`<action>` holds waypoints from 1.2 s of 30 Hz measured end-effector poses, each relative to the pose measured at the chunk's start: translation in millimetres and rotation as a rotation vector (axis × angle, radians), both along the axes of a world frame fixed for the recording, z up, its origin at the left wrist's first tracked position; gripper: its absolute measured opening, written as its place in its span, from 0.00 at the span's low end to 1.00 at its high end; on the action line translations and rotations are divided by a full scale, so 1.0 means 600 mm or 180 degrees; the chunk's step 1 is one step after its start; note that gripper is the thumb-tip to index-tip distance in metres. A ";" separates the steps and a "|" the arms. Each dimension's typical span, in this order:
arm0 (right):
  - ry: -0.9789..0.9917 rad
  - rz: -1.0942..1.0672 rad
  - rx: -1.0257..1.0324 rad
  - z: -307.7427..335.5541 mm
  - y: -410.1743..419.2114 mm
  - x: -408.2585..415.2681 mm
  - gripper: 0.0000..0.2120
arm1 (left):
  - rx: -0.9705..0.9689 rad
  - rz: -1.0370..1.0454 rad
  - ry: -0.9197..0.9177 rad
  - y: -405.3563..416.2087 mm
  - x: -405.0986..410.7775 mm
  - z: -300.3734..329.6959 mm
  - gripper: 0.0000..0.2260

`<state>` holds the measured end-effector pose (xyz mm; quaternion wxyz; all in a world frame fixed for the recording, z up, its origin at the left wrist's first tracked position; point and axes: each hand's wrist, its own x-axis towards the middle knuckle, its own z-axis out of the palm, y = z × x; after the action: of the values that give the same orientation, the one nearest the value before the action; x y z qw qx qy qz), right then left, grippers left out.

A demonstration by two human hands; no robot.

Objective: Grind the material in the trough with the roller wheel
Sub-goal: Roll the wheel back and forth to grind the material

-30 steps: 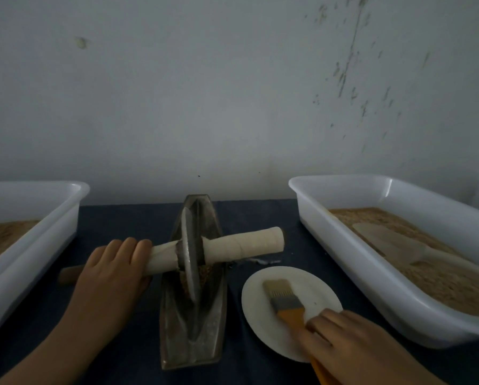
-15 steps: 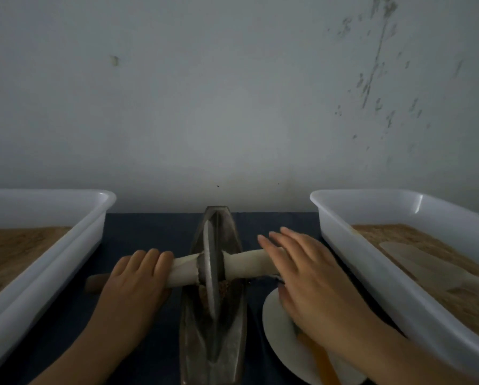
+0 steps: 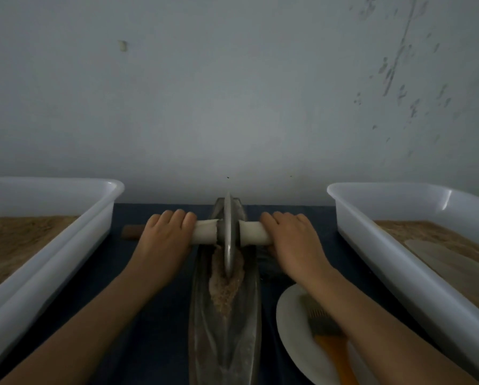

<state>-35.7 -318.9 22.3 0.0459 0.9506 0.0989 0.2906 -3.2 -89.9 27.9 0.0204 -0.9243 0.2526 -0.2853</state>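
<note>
A pale wall (image 3: pixel 232 93) fills the upper half of the view, marked with dark flecks toward its right side. Below it lies a dark blue table (image 3: pixel 160 323). Taking the trough as the landmark: well to its left stands a large white tub (image 3: pixel 52 245) holding brown powder, and well to its right a second white tub (image 3: pixel 399 259), also holding brown powder, with a pale scoop (image 3: pixel 438 257) lying on the powder.

The trough (image 3: pixel 227 337) is a long, narrow metal boat running away from the person toward the wall, in the middle of the table. Just right of its near end sits a white plate (image 3: pixel 294 340) with an orange-handled brush (image 3: pixel 330 345) lying on it.

The wheel (image 3: pixel 228 237) stands upright on edge in the far half of the trough, its white-wrapped handle (image 3: pixel 249 232) crossing the trough from side to side. A heap of brown material (image 3: pixel 224 290) lies in the trough's groove, at and just nearer than the wheel's rim.

The left hand (image 3: pixel 166 240) grips the handle left of the wheel, fingers curled over it; a brown handle end shows beyond the hand. The right hand (image 3: pixel 291 240) grips the handle right of the wheel, fingers likewise curled over the top.
</note>
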 end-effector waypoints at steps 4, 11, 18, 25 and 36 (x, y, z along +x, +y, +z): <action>-0.0024 0.0034 0.0221 0.008 -0.006 0.043 0.09 | 0.0134 0.0144 -0.0074 -0.013 0.039 0.009 0.12; 0.0182 -0.0056 0.0177 0.003 -0.009 0.024 0.11 | 0.0307 0.0239 -0.0067 -0.017 0.032 0.011 0.14; 0.1079 0.0007 -0.0130 0.040 0.009 -0.032 0.08 | 0.0571 -0.0041 0.1039 0.018 -0.016 0.026 0.15; 0.2060 -0.0036 -0.0273 0.054 0.005 -0.031 0.09 | 0.0897 -0.0182 0.2442 0.025 -0.037 0.071 0.12; 0.0124 -0.0059 -0.0089 0.005 -0.005 0.023 0.13 | 0.0365 0.0131 0.0101 -0.004 0.019 0.006 0.18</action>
<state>-21.6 -321.8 25.5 0.0599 0.9563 0.0950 0.2701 8.2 -92.0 31.5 0.0751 -0.9310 0.2498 -0.2553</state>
